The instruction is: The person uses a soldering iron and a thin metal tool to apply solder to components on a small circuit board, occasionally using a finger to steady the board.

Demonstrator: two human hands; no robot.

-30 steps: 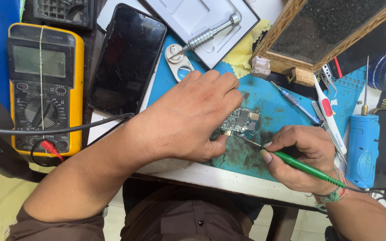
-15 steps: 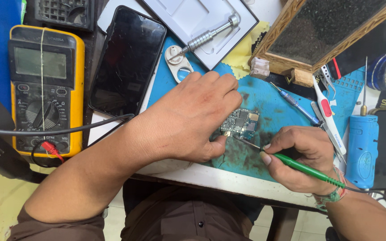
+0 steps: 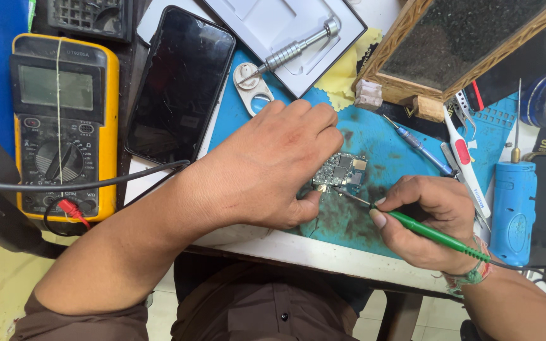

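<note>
On the blue mat, the circuit board is pinned by the left hand; the green-handled probe, pinched in the right hand, is best kept steady.

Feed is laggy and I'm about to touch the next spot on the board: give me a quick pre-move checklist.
1. Circuit board pinned on the blue mat by the left hand: ok.
2. Right hand has a pen-style grip on the green-handled tool: ok.
3. Tool tip meets the board's lower edge: ok.
4. Exact contact point: cannot tell.
5. Black cable lies apart from the board: ok.
</note>
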